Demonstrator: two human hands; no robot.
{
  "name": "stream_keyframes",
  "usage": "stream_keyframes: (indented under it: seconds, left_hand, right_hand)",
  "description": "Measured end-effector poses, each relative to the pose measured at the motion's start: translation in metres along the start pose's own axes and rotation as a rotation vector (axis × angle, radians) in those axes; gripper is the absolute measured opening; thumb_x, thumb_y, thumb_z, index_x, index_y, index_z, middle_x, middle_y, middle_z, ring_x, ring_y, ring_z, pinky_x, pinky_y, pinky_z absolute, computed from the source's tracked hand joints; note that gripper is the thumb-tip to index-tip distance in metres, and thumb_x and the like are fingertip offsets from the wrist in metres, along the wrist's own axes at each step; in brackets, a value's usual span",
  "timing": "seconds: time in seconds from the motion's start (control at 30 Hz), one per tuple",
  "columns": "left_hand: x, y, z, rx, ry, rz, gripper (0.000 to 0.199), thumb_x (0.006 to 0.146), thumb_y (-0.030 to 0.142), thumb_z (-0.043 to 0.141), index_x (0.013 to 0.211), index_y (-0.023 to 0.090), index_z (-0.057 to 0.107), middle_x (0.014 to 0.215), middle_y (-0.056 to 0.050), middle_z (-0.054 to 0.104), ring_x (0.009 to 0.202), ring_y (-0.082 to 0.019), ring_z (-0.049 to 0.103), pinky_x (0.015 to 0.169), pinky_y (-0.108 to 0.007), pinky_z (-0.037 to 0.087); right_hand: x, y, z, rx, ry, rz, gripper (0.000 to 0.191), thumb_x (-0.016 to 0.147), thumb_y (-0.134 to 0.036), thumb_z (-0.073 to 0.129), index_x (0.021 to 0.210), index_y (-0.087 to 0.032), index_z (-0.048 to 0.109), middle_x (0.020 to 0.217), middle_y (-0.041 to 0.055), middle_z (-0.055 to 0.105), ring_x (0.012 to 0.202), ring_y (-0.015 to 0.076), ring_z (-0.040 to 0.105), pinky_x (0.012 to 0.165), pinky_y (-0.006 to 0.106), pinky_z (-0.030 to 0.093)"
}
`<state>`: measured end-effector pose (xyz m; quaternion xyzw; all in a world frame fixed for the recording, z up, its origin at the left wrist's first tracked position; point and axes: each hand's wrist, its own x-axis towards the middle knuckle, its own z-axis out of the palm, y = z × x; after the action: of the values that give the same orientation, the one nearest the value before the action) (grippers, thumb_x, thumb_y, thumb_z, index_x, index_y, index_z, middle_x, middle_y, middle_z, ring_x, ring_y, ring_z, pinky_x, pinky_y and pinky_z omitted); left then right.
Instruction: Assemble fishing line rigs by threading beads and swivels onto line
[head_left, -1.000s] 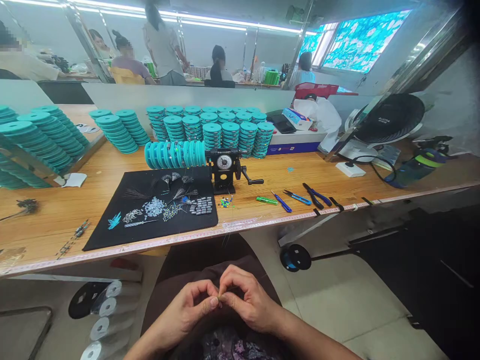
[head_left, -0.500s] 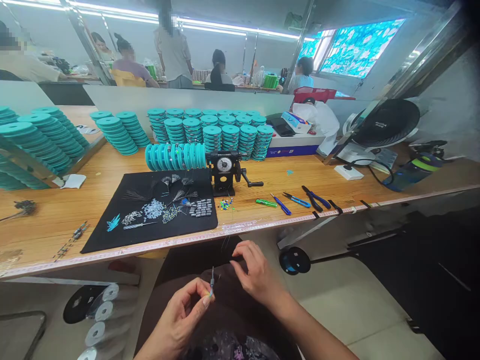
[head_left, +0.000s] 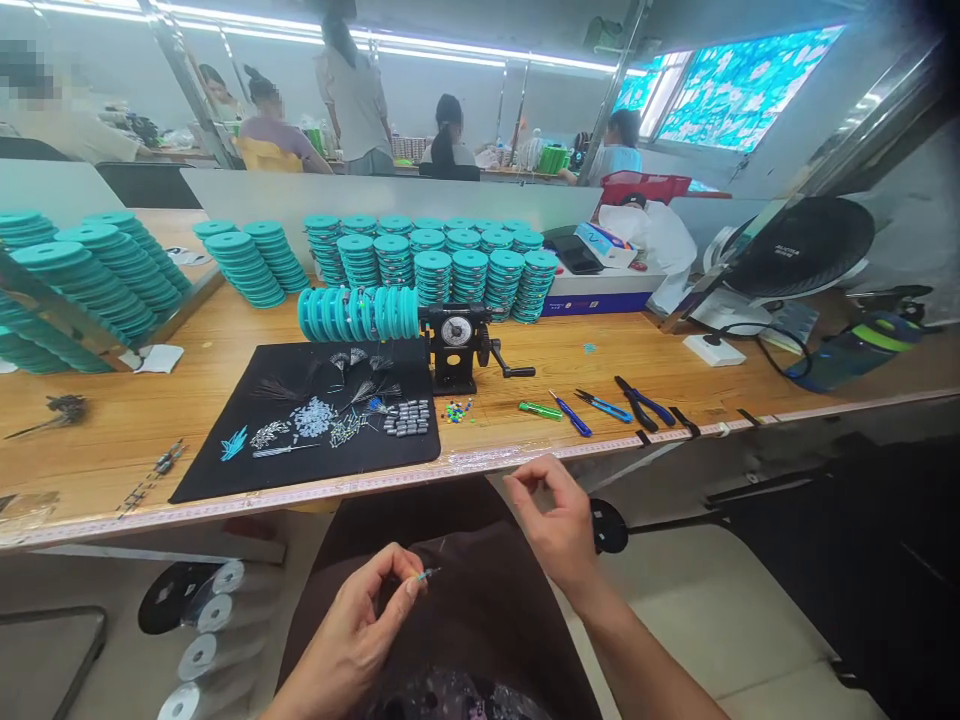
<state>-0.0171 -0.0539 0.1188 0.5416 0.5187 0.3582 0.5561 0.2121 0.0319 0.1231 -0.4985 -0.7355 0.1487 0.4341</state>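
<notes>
My left hand [head_left: 375, 620] is closed, thumb and forefinger pinching a small fishing-rig piece [head_left: 427, 575] with a light-blue end and a dark tip. Its finer parts are too small to make out. To the right and higher up, my right hand [head_left: 559, 520] hangs just in front of the table edge, thumb and forefinger pressed together. Whatever it pinches, perhaps a thin line, cannot be made out. Both hands are over my dark-clothed lap. On the black mat [head_left: 225, 475] lie light-blue sleeves [head_left: 234, 443], pale clear pieces [head_left: 313, 417] and grey cylinders [head_left: 407, 418].
A hand-cranked winder [head_left: 456, 345] carries teal spools [head_left: 358, 314]. Stacked teal spools [head_left: 433, 275] stand behind it. Coloured beads [head_left: 457, 410], a green tool [head_left: 539, 411], a blue screwdriver [head_left: 571, 415], blue-handled cutters [head_left: 604, 406] and pliers [head_left: 641, 402] lie along the front. People sit beyond the partition.
My right hand has moved right and slightly up, away from my left hand. The piece in my left hand has tipped from upright to nearly level, pointing right. The view has shifted slightly.
</notes>
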Motion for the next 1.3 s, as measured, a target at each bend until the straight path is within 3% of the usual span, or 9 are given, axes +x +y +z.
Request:
stream_keyframes:
  seconds: [0.13,0.2,0.3,0.4,0.47,0.67,0.83,1.0,1.3]
  left_hand:
    - [0.011,-0.002,0.006,-0.019,0.001,0.013,0.027,0.095,0.037,0.048,0.074,0.02,0.049,0.082,-0.003,0.056,0.078,-0.018,0.049,0.073,-0.028,0.039]
    - [0.018,0.0,0.01,-0.028,0.0,0.021,0.026,0.095,0.036,0.048,0.074,0.02,0.05,0.082,-0.003,0.056,0.077,-0.018,0.05,0.072,-0.028,0.039]
    - [0.035,0.009,0.017,-0.102,0.005,0.014,0.025,0.092,0.034,0.054,0.072,0.02,0.052,0.08,-0.003,0.057,0.075,-0.017,0.049,0.069,-0.027,0.04]
    - [0.058,0.019,0.024,-0.302,0.032,-0.029,0.027,0.084,0.037,0.065,0.067,0.018,0.055,0.079,-0.003,0.057,0.071,-0.016,0.048,0.065,-0.026,0.04]
    - [0.074,0.024,0.029,-0.414,0.057,-0.069,0.03,0.077,0.039,0.071,0.064,0.017,0.056,0.08,-0.003,0.057,0.07,-0.015,0.048,0.064,-0.025,0.039]
    - [0.092,0.034,0.039,-0.481,0.082,-0.169,0.023,0.081,0.03,0.067,0.065,0.016,0.057,0.074,-0.002,0.058,0.07,-0.014,0.047,0.066,-0.025,0.038]
    - [0.09,0.042,0.042,-0.647,0.155,-0.294,0.021,0.077,0.029,0.072,0.065,0.016,0.061,0.072,-0.001,0.059,0.068,-0.013,0.044,0.066,-0.024,0.037]
    - [0.091,0.038,0.04,-0.756,0.197,-0.338,0.014,0.08,0.024,0.071,0.071,0.016,0.064,0.082,-0.003,0.063,0.082,-0.015,0.052,0.071,-0.024,0.039]
    - [0.092,0.035,0.046,-0.613,0.226,-0.312,0.024,0.083,0.036,0.068,0.073,0.015,0.061,0.071,0.0,0.059,0.067,-0.012,0.045,0.065,-0.025,0.035]
  right_hand:
    - [0.009,-0.001,-0.03,0.325,0.08,0.283,0.013,0.092,-0.028,0.06,0.082,-0.02,0.054,0.075,-0.0009,0.051,0.069,0.0158,0.049,0.065,0.028,0.039]
    - [0.012,-0.006,-0.038,0.358,0.094,0.298,0.014,0.092,-0.028,0.059,0.082,-0.02,0.053,0.074,-0.0011,0.05,0.068,0.0157,0.048,0.064,0.028,0.039]
    - [0.008,-0.022,-0.038,0.326,-0.024,0.157,0.009,0.092,-0.022,0.058,0.083,-0.021,0.057,0.076,0.0005,0.052,0.071,0.0171,0.049,0.065,0.029,0.04]
    - [-0.002,-0.034,-0.023,0.215,-0.216,-0.044,0.009,0.092,-0.014,0.054,0.094,-0.021,0.059,0.084,0.0049,0.059,0.077,0.0202,0.054,0.067,0.032,0.041]
    - [-0.01,-0.034,-0.009,0.101,-0.261,-0.161,0.013,0.092,-0.012,0.05,0.094,-0.02,0.059,0.083,0.0068,0.06,0.076,0.0215,0.053,0.066,0.034,0.039]
    - [-0.019,-0.01,0.017,-0.094,-0.167,-0.425,0.022,0.091,-0.006,0.041,0.083,-0.014,0.061,0.069,0.0058,0.056,0.06,0.0185,0.046,0.055,0.032,0.028]
    - [-0.014,0.003,0.02,-0.108,-0.198,-0.55,0.032,0.093,-0.008,0.035,0.082,-0.012,0.064,0.066,0.0055,0.055,0.058,0.0181,0.045,0.054,0.033,0.025]
    - [0.0,0.011,0.02,-0.103,-0.259,-0.696,0.035,0.096,-0.009,0.033,0.081,-0.012,0.065,0.065,0.0054,0.057,0.058,0.0181,0.048,0.053,0.032,0.027]
    - [0.02,0.012,0.021,0.094,-0.273,-0.715,0.026,0.09,-0.007,0.043,0.074,-0.015,0.061,0.061,0.0025,0.056,0.054,0.0153,0.045,0.051,0.029,0.028]
